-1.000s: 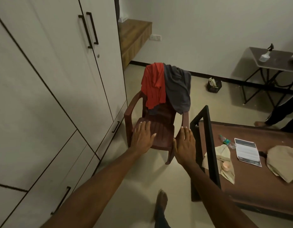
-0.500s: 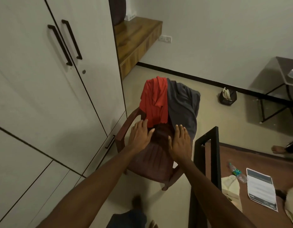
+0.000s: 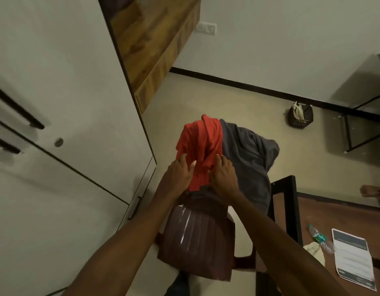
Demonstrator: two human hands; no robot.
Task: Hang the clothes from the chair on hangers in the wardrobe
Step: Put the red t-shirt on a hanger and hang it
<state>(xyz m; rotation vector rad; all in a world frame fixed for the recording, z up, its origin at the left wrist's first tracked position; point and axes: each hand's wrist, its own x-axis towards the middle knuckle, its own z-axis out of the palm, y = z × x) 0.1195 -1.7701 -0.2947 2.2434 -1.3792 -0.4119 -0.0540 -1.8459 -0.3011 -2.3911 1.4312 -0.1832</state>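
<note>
The white wardrobe point(image 3: 63, 107) stands shut at left, and beside it the brown plastic chair point(image 3: 197, 242) carries a grey garment point(image 3: 249, 161) and a red shirt point(image 3: 200, 150) draped side by side over its backrest. The left hand point(image 3: 180, 174) and right hand point(image 3: 224, 175) both lie on the red shirt's lower part, fingers nearly straight with the tips slightly bent, gripping nothing firmly.

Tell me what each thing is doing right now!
White wardrobe doors: closed.
Red shirt: draped over the chair back, both hands on it.
Dark grey garment: draped beside it, untouched.
Brown plastic chair: upright, seat bare.
Left hand: open.
Right hand: open.
</note>
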